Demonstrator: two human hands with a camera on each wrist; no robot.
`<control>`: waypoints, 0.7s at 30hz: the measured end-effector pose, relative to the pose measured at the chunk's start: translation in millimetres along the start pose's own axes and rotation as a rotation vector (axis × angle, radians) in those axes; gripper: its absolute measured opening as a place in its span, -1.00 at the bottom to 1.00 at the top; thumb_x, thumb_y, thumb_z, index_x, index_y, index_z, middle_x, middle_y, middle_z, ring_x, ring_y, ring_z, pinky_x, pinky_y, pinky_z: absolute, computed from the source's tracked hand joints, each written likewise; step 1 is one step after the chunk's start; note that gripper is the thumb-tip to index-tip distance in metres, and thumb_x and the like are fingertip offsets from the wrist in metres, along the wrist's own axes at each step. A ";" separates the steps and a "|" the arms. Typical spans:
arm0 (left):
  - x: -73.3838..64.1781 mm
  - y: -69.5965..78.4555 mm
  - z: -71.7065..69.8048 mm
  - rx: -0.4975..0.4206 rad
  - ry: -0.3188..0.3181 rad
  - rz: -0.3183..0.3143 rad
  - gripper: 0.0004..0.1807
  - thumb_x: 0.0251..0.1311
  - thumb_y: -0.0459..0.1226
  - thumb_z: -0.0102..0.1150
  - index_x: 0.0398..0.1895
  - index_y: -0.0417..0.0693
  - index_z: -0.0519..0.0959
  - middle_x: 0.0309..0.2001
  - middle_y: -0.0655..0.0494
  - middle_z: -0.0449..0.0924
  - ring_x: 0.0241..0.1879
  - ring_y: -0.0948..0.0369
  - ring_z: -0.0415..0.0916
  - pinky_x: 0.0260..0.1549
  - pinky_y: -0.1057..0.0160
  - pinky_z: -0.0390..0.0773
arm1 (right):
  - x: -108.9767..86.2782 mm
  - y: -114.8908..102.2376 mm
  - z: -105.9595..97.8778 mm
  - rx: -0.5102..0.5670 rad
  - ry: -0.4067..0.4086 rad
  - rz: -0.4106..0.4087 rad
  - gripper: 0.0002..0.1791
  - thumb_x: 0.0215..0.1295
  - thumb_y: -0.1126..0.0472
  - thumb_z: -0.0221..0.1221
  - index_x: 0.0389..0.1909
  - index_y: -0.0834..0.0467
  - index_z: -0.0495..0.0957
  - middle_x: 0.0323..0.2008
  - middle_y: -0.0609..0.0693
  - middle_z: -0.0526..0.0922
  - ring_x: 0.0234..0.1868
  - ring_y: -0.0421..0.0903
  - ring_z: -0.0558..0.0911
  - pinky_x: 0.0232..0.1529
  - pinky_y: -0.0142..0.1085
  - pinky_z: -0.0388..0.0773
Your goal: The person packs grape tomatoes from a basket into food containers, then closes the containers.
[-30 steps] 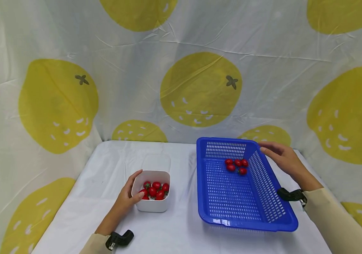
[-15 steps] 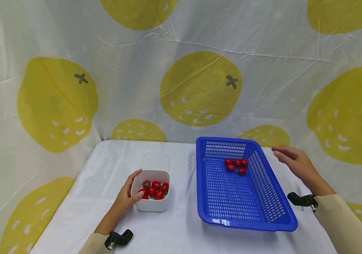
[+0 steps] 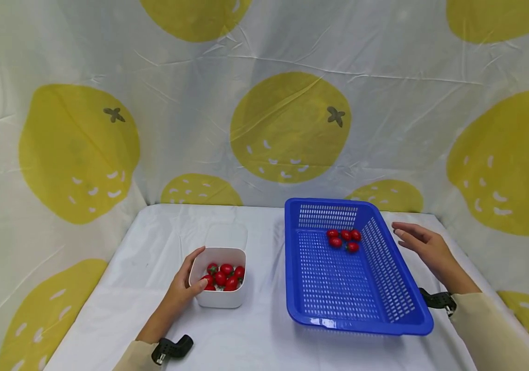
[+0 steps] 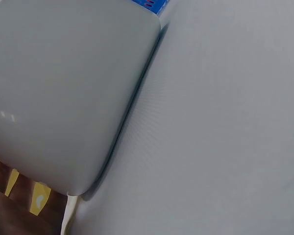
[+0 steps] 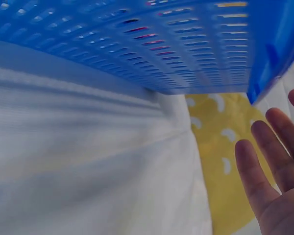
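Note:
My left hand (image 3: pixel 180 281) holds a small white square container (image 3: pixel 220 300) at its left side, fingers along the wall and thumb over the rim. Several red cherry tomatoes (image 3: pixel 220 279), some with green stems, lie inside it. In the left wrist view the container's wall (image 4: pixel 63 93) stands on the white cloth, the fingers partly hidden behind it. My right hand (image 3: pixel 433 252) is raised just right of a blue perforated basket (image 3: pixel 287 268), fingers loosely extended and holding nothing. More cherry tomatoes (image 3: pixel 345 235) lie at the basket's far right. In the right wrist view the fingertips are apart from its rim.
A clear lid (image 3: pixel 226 236) lies flat behind the container. White cloth (image 3: pixel 264 319) covers the table. Behind it hangs a curtain (image 3: pixel 190 123) with yellow lemon prints. Each wrist wears a black camera mount (image 3: pixel 171 349).
My right hand has come off the basket's right rim, moved out to the right, then dropped slightly back toward it. The left hand still holds the container in place.

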State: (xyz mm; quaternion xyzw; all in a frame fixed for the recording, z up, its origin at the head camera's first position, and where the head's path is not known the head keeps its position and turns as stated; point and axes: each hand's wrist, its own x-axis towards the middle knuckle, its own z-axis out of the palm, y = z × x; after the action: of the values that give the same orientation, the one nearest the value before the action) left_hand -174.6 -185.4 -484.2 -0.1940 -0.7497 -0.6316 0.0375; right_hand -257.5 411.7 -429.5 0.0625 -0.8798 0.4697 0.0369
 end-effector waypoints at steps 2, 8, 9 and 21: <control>0.1 0.3 -0.2 0.005 0.001 0.005 -0.23 0.22 -0.36 0.04 0.50 0.03 0.03 0.33 -0.18 0.21 0.26 -0.16 0.19 0.09 0.26 0.46 | -1.5 2.0 3.7 -0.002 -0.030 0.036 -0.32 0.40 -0.20 -0.02 0.39 0.13 0.28 0.32 0.23 0.34 0.19 -0.17 0.48 0.06 -0.23 0.54; 0.0 0.1 0.3 0.000 -0.001 0.016 -0.22 0.21 -0.37 0.03 0.50 0.01 0.03 0.32 -0.20 0.21 0.26 -0.17 0.19 0.10 0.25 0.45 | -7.9 8.3 12.3 0.022 -0.110 0.107 -0.24 0.38 -0.28 -0.05 0.48 0.01 0.13 0.37 0.28 0.24 0.33 0.35 0.24 0.12 0.40 0.21; -0.3 0.2 0.7 -0.005 0.002 0.012 -0.22 0.20 -0.37 0.03 0.50 0.01 0.03 0.32 -0.20 0.22 0.26 -0.17 0.19 0.10 0.26 0.45 | -8.7 9.4 13.7 0.029 -0.111 0.107 -0.24 0.38 -0.28 -0.05 0.48 -0.01 0.12 0.38 0.28 0.23 0.33 0.34 0.25 0.13 0.38 0.22; 0.1 -0.6 0.8 -0.004 0.016 -0.003 -0.23 0.20 -0.36 0.03 0.50 0.01 0.05 0.32 -0.19 0.22 0.26 -0.14 0.20 0.10 0.28 0.44 | -10.0 23.8 29.0 0.382 -0.068 0.101 -0.41 0.44 -0.06 0.01 0.45 -0.12 0.19 0.00 -0.34 0.53 -0.17 -0.33 0.65 -0.25 -0.28 0.66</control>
State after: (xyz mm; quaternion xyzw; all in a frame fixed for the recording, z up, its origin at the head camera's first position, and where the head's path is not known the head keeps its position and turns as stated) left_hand -174.7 -184.7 -484.8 -0.1881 -0.7482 -0.6348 0.0421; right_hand -251.2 401.5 -466.5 0.0401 -0.7773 0.6271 -0.0288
